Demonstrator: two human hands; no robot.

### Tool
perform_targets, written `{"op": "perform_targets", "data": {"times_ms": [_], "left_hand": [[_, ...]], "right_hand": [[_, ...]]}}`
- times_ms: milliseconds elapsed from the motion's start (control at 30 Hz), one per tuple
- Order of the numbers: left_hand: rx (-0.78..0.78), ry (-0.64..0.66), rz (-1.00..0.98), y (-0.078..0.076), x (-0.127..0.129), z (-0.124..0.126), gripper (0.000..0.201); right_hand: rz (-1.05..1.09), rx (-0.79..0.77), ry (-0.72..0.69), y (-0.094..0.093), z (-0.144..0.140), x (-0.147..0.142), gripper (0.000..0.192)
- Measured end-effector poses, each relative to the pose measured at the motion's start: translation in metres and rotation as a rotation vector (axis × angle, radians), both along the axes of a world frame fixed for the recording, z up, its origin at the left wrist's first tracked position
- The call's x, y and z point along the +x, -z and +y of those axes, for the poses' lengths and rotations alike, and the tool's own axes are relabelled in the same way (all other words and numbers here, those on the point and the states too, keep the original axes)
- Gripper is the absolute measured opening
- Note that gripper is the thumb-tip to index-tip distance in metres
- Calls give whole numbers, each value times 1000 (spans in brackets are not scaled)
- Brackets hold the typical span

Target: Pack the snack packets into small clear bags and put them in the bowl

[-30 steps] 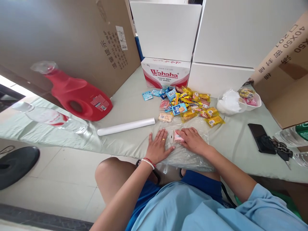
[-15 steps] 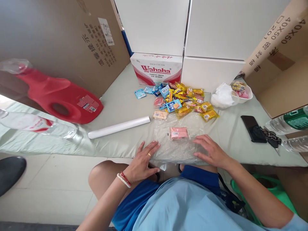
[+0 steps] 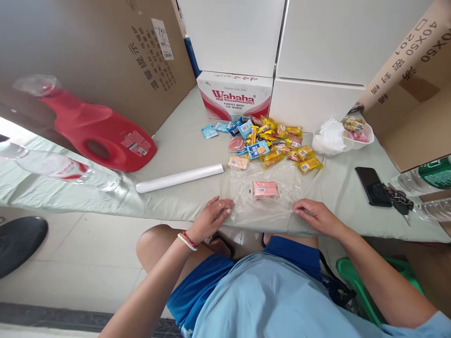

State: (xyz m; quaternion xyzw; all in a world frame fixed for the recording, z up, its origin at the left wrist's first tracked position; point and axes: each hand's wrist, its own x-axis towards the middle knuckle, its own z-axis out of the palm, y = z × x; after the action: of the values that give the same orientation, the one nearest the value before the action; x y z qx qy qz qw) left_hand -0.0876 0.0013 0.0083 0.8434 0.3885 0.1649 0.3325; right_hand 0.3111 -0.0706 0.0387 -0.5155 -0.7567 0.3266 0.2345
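The clear plastic bag [image 3: 264,197] is laid flat at the desk [image 3: 183,150] front edge, a pink packet [image 3: 265,189] inside. Its near corners are pinched by the left hand [image 3: 211,217] and right hand [image 3: 315,216].

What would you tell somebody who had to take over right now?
Left hand: pinching the near left edge of the clear bag.
Right hand: pinching its near right edge.
Bag lies flat at the table edge; one pink snack packet sits inside it.
Snack pile lies beyond the bag, loose.
Done: one packet in.
Left: the pile is not bagged.
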Motion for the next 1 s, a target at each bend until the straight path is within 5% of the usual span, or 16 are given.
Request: {"op": "perform_targets", "data": {"times_ms": [133,267,467,667,767,867,1000], "left_hand": [[65,176,124,-4,5,4,72],[41,124,59,-1,11,6,24],[-161,-190,-227,-8,27,28,41],[-71,-545,-37,-6,57,58,44],[-28,-620,18,-2,68,63,40],[0,-650,51,-1,74,62,39],[6,-678,95,-3,75,63,43]], "right_hand": [[55,-94,82,-14,26,0,27],[107,-94,107,-17,48,-3,30],[212,-209,146,-13,77,1,38],[104,-292,223,6,110,10,33],[-204,-154,304,3,113,10,18],[-432,208,357,-13,102,-4,24],[-329,341,76,-24,90,-39,29]]}}
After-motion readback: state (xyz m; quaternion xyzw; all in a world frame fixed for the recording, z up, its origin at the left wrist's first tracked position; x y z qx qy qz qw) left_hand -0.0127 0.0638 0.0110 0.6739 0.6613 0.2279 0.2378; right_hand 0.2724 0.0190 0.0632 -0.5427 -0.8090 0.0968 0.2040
